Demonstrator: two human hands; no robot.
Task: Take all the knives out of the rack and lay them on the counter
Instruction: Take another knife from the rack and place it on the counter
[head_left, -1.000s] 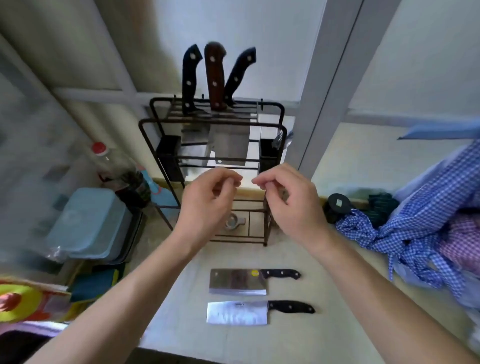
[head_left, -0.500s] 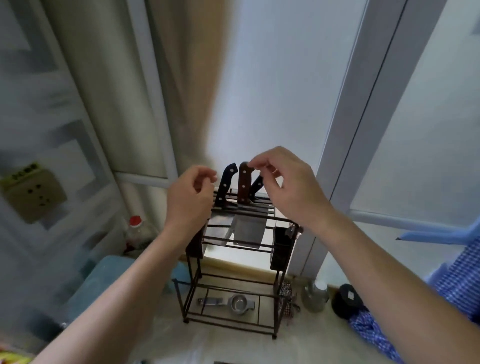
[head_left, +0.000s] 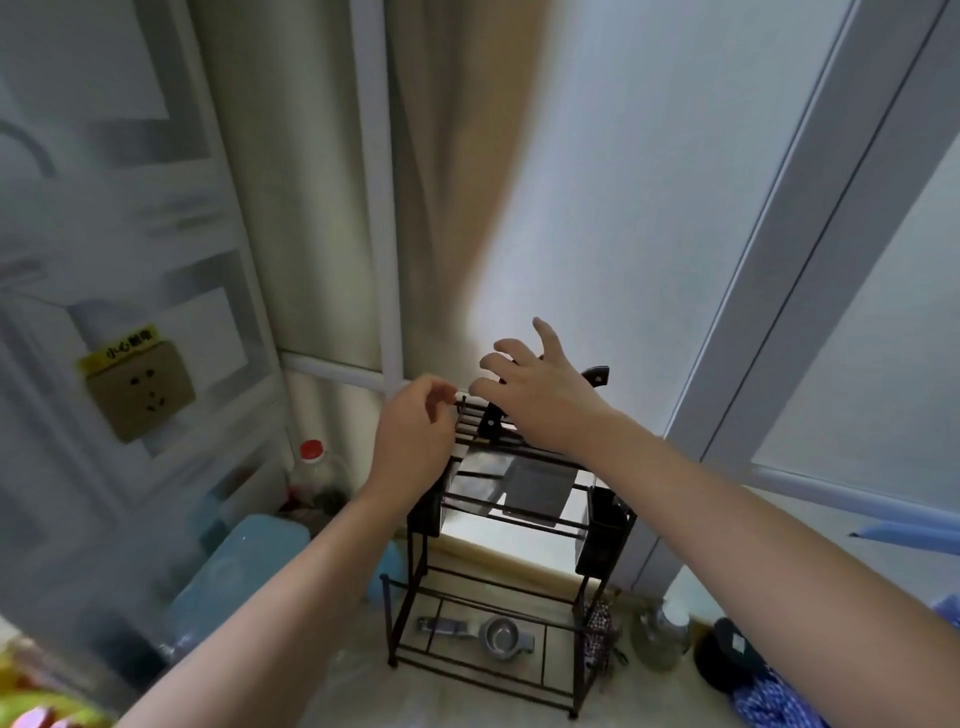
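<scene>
Furthest left, well clear of the left hand (head_left: 415, 436), hang a wall socket (head_left: 139, 387) and, lower, a red-capped bottle (head_left: 314, 467); neither is in the way. The left hand is curled, thumb and fingertips pinched near the top-left rail of the knife rack (head_left: 498, 613), though whether it actually grips the wire I cannot tell. If it does not steady the frame, a pull on a handle could tip the light rack toward the person.

Just right of it, the right hand (head_left: 535, 395) is spread wide over the slots, holding nothing, covering most of the knife handles (head_left: 596, 375). Reaching blind like this risks a poor grip. Below the palm hang the cleaver blades (head_left: 540, 491), bare between the rails, so a sideways draw could scrape or snag.

There is free room straight up. The worktop (head_left: 467, 696) in front of the rack looks open for laying knives.
</scene>
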